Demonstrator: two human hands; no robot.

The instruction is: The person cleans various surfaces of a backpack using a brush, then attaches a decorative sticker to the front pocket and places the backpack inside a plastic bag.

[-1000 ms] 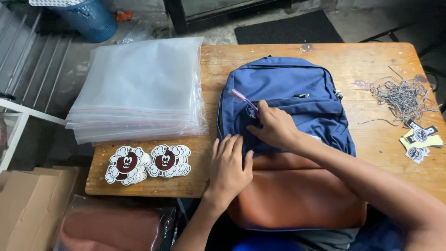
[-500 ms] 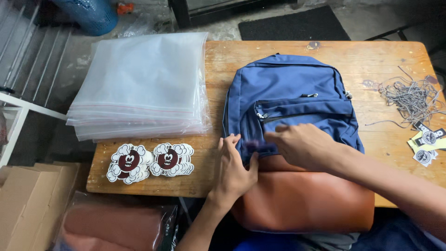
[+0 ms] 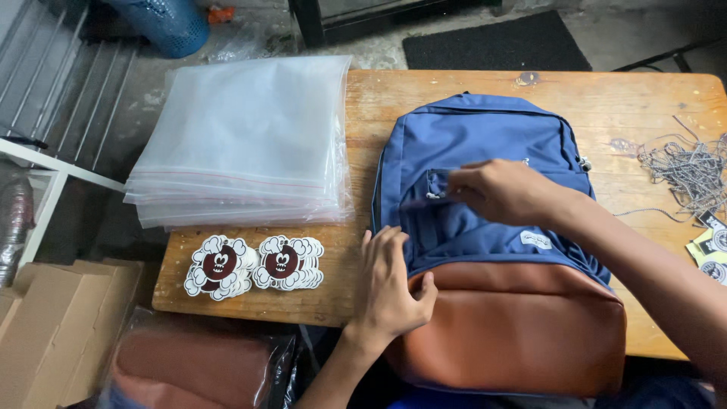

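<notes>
A blue backpack [image 3: 485, 144] with a brown leather base [image 3: 522, 326] lies flat on the wooden table [image 3: 363, 98]. My right hand [image 3: 503, 191] rests on the front pocket, its fingertips pinched at the zipper near the pocket's left end. My left hand [image 3: 390, 284] lies flat against the bag's lower left edge, thumb on the brown base.
A stack of clear plastic bags [image 3: 242, 144] covers the table's left part. Two piles of cloud-shaped stickers [image 3: 254, 265] sit at the front left. A tangle of grey string tags [image 3: 685, 170] lies at the right. Cardboard boxes [image 3: 53, 333] stand below left.
My right hand moved from the pocket's left end to its lower middle, then back up to the zipper. My left hand stayed at the bag's left edge.
</notes>
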